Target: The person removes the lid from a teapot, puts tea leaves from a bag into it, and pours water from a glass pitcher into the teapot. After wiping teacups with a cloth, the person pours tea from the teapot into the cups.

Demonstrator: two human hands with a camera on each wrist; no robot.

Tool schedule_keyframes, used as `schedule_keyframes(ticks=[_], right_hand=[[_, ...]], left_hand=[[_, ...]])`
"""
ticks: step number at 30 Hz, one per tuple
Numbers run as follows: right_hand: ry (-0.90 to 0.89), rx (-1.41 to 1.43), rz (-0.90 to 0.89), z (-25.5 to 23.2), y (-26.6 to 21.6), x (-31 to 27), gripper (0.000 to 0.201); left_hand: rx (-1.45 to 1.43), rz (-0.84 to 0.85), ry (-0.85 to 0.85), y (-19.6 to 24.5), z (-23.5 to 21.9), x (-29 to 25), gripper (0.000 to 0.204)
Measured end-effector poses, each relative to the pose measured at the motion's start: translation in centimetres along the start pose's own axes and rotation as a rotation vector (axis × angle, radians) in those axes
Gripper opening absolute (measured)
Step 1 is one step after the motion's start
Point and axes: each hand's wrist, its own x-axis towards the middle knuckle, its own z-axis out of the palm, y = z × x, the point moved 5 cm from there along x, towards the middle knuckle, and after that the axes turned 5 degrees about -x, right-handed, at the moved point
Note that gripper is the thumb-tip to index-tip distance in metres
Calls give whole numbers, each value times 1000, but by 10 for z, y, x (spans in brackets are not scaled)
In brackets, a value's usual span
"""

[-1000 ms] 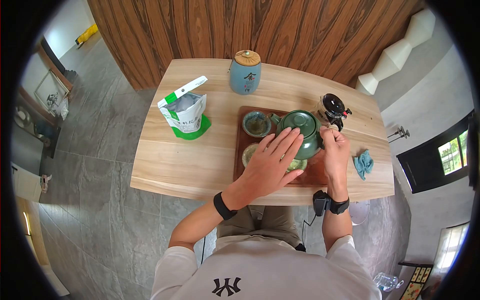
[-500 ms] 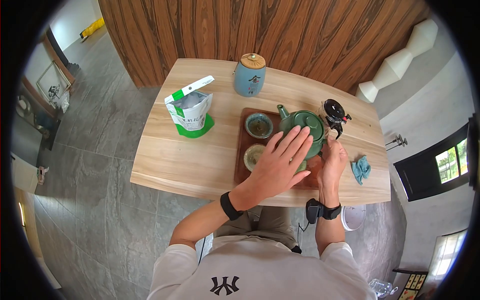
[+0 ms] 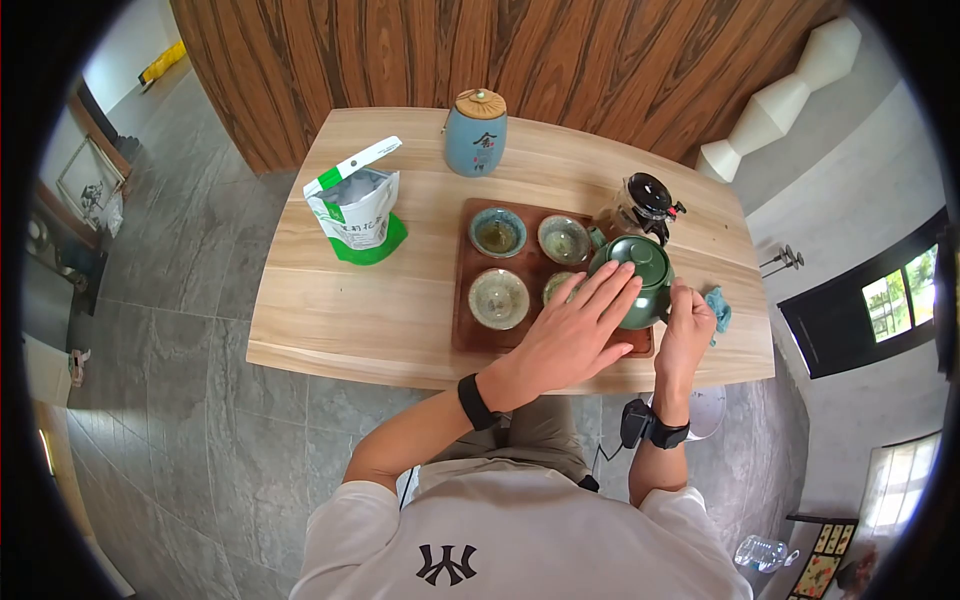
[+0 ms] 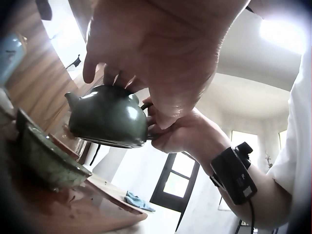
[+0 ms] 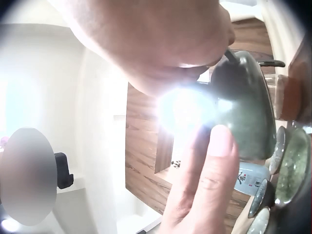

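A dark green teapot [image 3: 652,262] is held up over the right side of a brown wooden tray [image 3: 535,280]. My right hand [image 3: 683,330] grips its handle at the right. Across the lid lies my left hand [image 3: 570,340], its fingers straight and touching the top. In the left wrist view the teapot [image 4: 105,117] is nearly level, its base above the tray, with its spout toward the cups. Several tea bowls stand on the tray: a blue-rimmed bowl [image 3: 498,232] with amber liquid, a grey bowl [image 3: 564,240], a pale bowl [image 3: 499,299], and one partly hidden by my left hand.
A glass pot with a black lid [image 3: 650,195] stands behind the teapot. A blue cloth [image 3: 718,312] lies at the table's right. An opened green-and-white pouch [image 3: 355,215] is at the left, and a blue jar with a wooden lid [image 3: 475,140] at the back.
The teapot, with both hands on it, has moved right and toward me, bringing the rear right bowl into sight. The grip on the handle and the flat hand on the lid stay the same.
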Motion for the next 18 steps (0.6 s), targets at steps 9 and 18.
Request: schedule_keyframes(ticks=[9,18], right_hand=[[-68,-169,-46,2,3,4,38],[-62,-190,-34,1,-4,3,36]], left_hand=[[-57,-41,-27,-7,14,-5,79],[-67,-46,-29,-5,13,-2,78]])
